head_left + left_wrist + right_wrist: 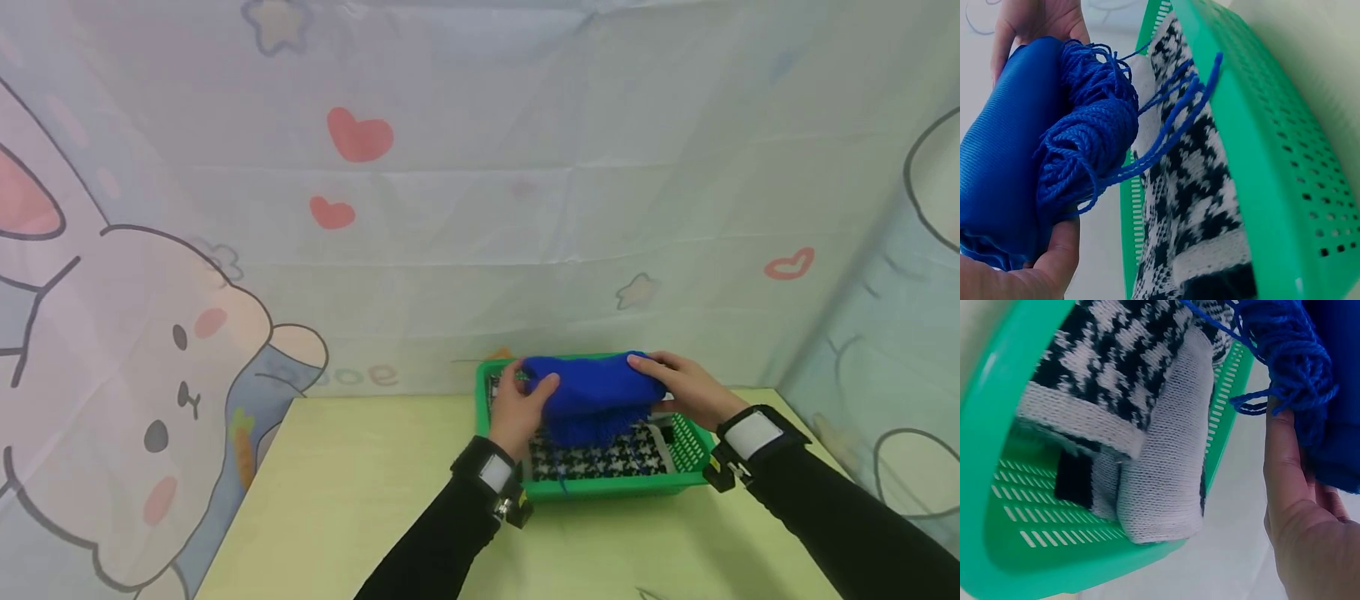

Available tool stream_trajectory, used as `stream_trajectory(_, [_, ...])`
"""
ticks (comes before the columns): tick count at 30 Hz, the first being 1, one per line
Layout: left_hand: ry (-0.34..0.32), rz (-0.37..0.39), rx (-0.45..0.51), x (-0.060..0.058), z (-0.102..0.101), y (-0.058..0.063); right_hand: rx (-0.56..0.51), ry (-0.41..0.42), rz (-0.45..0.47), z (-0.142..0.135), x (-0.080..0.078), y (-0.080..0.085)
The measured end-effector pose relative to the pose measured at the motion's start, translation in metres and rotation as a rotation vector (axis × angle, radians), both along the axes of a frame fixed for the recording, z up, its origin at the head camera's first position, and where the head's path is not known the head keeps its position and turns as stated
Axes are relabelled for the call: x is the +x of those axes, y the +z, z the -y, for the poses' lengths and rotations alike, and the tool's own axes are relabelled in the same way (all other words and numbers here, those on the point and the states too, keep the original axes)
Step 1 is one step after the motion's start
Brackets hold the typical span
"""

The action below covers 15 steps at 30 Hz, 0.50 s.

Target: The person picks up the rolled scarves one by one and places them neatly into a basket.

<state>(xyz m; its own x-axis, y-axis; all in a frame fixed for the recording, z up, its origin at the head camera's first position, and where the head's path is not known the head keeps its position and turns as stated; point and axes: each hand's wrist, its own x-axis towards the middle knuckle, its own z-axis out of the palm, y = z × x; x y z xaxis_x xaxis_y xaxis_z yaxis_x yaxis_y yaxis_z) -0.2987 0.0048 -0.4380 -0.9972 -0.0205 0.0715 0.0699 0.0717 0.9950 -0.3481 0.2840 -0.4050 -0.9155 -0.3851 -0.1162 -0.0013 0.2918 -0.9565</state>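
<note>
A folded blue scarf (596, 385) with twisted fringe (1094, 134) is held up over a green plastic basket (615, 487). My left hand (519, 412) grips its left end, thumb on the near side. At the other end my right hand (693, 387) pinches the scarf, thumb in front and fingers behind. Some fringe strands hang down toward the basket. Inside the basket lies a black-and-white patterned knit (1116, 362), folded, with a plain pale knit part (1166, 450) beside it in the right wrist view.
The basket stands on a pale yellow table (360, 492), close to the back wall hanging (465, 208) printed with hearts and a rabbit. Perforated walls (1310, 181) form the basket's sides. Both wrists wear black straps with small cameras.
</note>
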Motion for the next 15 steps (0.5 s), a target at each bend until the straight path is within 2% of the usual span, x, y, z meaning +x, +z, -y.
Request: stream_trajectory(15, [0.043, -0.037, -0.004, -0.02, 0.008, 0.0, 0.022, -0.042, -0.025, 0.017, -0.018, 0.001])
